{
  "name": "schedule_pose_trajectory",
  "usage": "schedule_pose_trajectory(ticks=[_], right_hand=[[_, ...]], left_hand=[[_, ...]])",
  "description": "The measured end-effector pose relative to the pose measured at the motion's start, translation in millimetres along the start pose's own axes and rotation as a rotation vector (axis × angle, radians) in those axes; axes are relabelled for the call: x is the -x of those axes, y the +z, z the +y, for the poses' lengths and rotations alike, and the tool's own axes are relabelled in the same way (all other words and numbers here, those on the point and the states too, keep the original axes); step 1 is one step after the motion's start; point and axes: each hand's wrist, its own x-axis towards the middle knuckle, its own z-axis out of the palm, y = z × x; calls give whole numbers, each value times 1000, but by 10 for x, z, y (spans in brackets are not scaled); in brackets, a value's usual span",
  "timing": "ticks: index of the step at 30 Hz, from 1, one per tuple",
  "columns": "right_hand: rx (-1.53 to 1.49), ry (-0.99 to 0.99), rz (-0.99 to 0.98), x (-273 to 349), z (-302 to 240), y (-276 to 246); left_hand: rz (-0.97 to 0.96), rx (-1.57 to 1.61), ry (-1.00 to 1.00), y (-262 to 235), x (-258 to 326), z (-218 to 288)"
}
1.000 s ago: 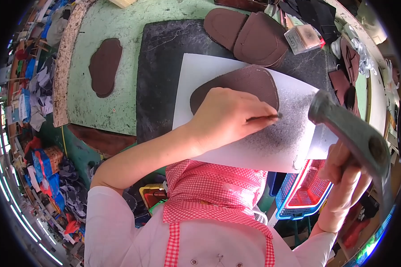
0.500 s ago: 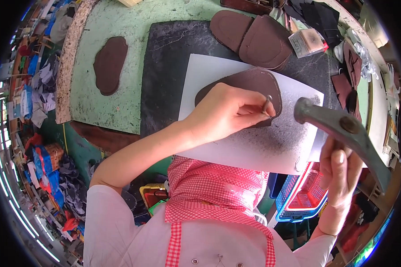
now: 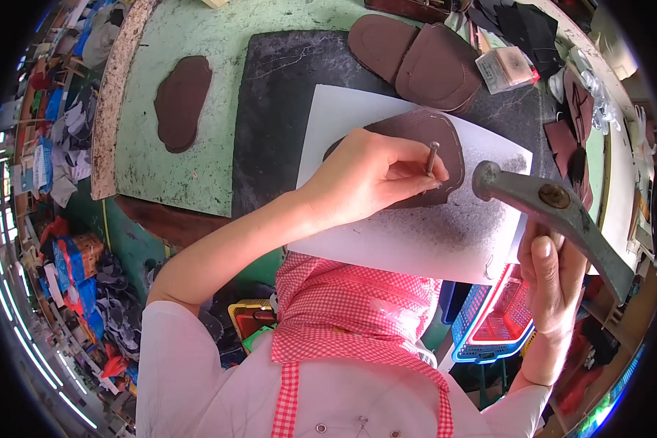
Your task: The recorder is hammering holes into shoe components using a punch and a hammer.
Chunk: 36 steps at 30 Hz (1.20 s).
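Observation:
My left hand pinches a short metal punch, held nearly upright over the right part of a brown sole-shaped piece. A line of small marks runs along that piece's edge; my hand hides part of it, and the punch's lower tip is hidden by my fingers. Beneath lies a white sheet, speckled dark at its right. Closed round its handle, my right hand holds a hammer to the right of the punch, its round face toward the punch and apart from it.
A black slab lies under the sheet on the green table. One brown piece rests at the left, stacked brown pieces at the back. A small box and dark scraps stand back right. Baskets are below right.
The punch has gone from tilted to nearly upright in my left hand. The hammer has shifted slightly left, closer to the punch.

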Motion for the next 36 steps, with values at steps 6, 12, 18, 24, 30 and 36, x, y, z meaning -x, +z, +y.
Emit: schedule_pose_trajectory(ticks=[6, 12, 18, 24, 30, 36], right_hand=[[-100, 93, 205, 123, -112, 3], [371, 10, -83, -87, -195, 140], [179, -90, 116, -59, -124, 91], [287, -77, -66, -63, -227, 126], [-34, 33, -25, -24, -68, 62], [70, -22, -33, 107, -202, -47]], left_hand=[[11, -248, 125, 36, 48, 34], [18, -301, 136, -7, 107, 59], [7, -19, -36, -27, 59, 14], [7, -615, 324, -12, 156, 84], [55, -69, 48, -64, 116, -20], [-6, -456, 259, -20, 147, 102]])
